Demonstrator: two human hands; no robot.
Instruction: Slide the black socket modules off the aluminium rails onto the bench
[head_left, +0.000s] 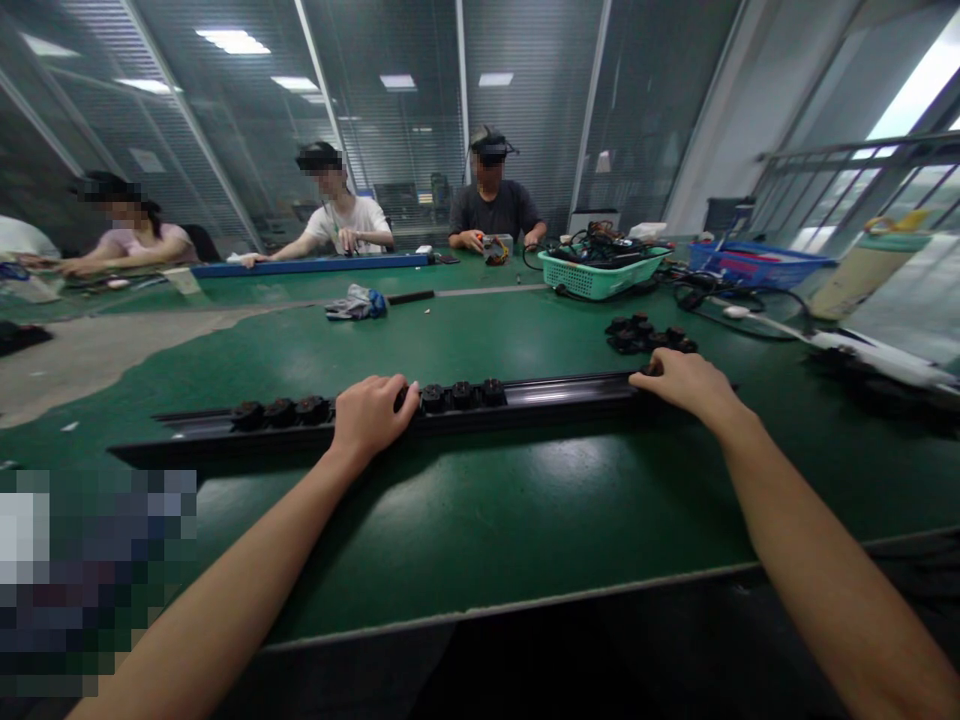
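A long black channel rail (555, 392) lies across the table in front of me, tilted slightly. Several round black socket-like pieces (461, 395) with brownish tops sit in its groove, on both sides of my left hand. My left hand (371, 415) rests over the middle of the rail, its fingers curled round one dark round piece in the groove. Near the rail's right end, my right hand (686, 388) is closed, thumb and fingers pinched at a small dark piece mostly hidden by them. Just beyond it lies a loose cluster of similar black pieces (637, 333).
The green table (525, 510) bears a glove (356, 302), a dark bar (411, 297), a green basket (600, 275) of cables and a blue basket (757, 265). Several people sit across it, one by a long blue bar (315, 267). A white tool-like object (892, 357) lies right.
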